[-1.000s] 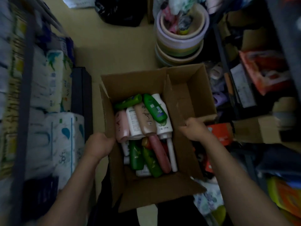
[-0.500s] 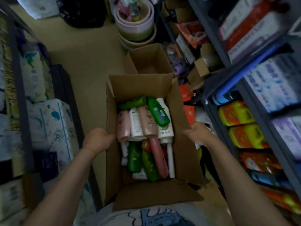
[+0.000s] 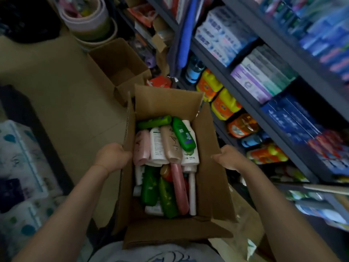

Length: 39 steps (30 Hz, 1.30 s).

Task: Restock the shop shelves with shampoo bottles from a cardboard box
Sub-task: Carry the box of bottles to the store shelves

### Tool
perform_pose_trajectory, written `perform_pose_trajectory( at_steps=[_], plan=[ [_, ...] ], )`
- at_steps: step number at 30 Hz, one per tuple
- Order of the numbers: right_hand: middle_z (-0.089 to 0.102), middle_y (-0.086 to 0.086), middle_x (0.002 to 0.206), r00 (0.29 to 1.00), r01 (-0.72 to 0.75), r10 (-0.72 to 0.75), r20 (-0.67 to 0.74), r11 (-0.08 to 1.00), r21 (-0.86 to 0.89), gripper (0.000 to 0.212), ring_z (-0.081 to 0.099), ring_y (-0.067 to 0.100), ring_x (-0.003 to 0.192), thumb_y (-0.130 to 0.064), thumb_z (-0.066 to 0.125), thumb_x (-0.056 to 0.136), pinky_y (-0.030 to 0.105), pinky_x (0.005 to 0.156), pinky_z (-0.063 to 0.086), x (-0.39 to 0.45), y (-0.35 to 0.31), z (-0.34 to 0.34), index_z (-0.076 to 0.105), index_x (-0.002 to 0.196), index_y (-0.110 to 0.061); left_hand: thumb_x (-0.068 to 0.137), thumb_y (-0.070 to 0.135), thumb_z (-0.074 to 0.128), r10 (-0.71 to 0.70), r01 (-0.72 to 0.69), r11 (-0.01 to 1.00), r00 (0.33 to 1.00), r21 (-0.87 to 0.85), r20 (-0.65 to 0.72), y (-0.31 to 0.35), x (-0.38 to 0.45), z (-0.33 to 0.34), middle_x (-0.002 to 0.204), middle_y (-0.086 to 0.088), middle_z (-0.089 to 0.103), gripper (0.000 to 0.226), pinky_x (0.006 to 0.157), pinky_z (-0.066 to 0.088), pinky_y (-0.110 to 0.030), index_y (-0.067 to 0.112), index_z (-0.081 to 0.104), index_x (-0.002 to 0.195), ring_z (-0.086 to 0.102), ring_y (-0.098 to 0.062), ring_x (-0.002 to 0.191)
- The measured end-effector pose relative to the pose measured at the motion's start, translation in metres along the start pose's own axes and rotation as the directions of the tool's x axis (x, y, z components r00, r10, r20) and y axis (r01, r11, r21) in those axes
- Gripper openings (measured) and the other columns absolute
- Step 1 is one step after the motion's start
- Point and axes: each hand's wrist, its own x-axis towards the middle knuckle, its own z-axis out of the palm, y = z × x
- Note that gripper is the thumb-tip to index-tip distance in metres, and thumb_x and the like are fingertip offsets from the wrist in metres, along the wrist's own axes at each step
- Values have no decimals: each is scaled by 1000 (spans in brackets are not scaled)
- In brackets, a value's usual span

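I carry an open cardboard box [image 3: 166, 103] in front of my chest, held off the floor. My left hand [image 3: 113, 157] grips its left wall and my right hand [image 3: 226, 157] grips its right wall. Inside lie several shampoo bottles, all on their sides: a green bottle [image 3: 184, 134], a pink bottle [image 3: 141, 147], a white bottle [image 3: 157, 146], a beige bottle [image 3: 171, 144] and a long pink bottle [image 3: 179, 188]. The dark shop shelves [image 3: 251, 103] rise at my right, close to the box.
The shelves hold orange-and-yellow bottles [image 3: 222, 104] low down and boxed goods [image 3: 222, 35] above. An empty cardboard box [image 3: 117, 63] sits on the floor ahead, stacked basins [image 3: 90, 21] behind it. Wrapped tissue packs [image 3: 20, 163] fill the left side. Bare floor [image 3: 62, 95] lies between.
I have turned right with the box toward the shelves. The box has risen away from the floor, and both hands keep the same grip on its walls.
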Motion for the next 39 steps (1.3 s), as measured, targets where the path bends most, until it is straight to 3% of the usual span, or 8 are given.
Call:
perform_pose_trajectory(
  at_steps=[6,11,15,18,25,29,32,39],
  plan=[
    [55,7,76,994,77,-80,-78,996,-43,27,60,25,71,-35,61,88,31,61,41,-17,150,-25,51,74,-14,95,33,58,-16,15,1000,1000,-11,-19,63,-78,135,85,-12,66,34,68,39,-28,13,61,67,57,-27,76],
    [35,2,60,993,76,-93,-67,972,-221,38,38,20,52,-24,55,91,28,51,26,-34,272,-34,34,60,-15,92,25,62,-63,67,972,998,-227,22,97,-133,283,88,-18,69,27,74,50,-33,8,65,71,66,-32,87],
    [57,8,75,999,19,-31,-29,933,-360,32,58,28,74,-30,48,96,33,63,47,-39,357,-19,57,74,-10,94,29,60,-126,151,951,986,-270,109,109,-189,398,83,-14,69,33,77,54,-34,8,62,68,66,-30,83],
    [61,10,87,1000,7,-6,3,907,-420,37,59,28,80,-37,43,100,32,64,46,-44,423,-1,59,82,-9,98,30,57,-144,191,948,971,-256,191,110,-233,462,58,-2,54,49,57,47,-27,14,49,52,53,-18,58],
    [46,2,81,997,67,-76,-3,896,-439,37,47,22,78,-41,43,100,26,51,30,-47,444,3,59,88,-10,88,27,63,-158,254,938,919,-236,361,113,-213,475,83,-8,65,17,86,57,-38,20,57,73,61,-24,82],
    [51,5,86,997,70,-82,-7,894,-443,38,51,23,81,-44,43,100,30,67,39,-46,450,3,51,79,-14,84,42,54,-205,252,931,960,-265,193,112,-179,450,103,-13,69,35,91,54,-38,12,70,95,65,-28,96],
    [52,5,87,993,97,-116,-11,879,-467,35,50,21,80,-43,42,101,28,57,35,-46,442,-1,58,93,-13,93,38,49,-176,205,957,972,-204,155,115,-170,436,102,-10,66,33,81,50,-32,11,68,96,62,-25,95],
    [42,3,62,983,121,-173,-53,846,-519,47,51,25,68,-38,49,98,29,54,34,-34,415,-19,41,57,-16,96,22,50,-151,177,908,984,-380,99,113,-169,435,84,-10,63,27,63,39,-28,8,59,74,59,-26,83]
  ],
)
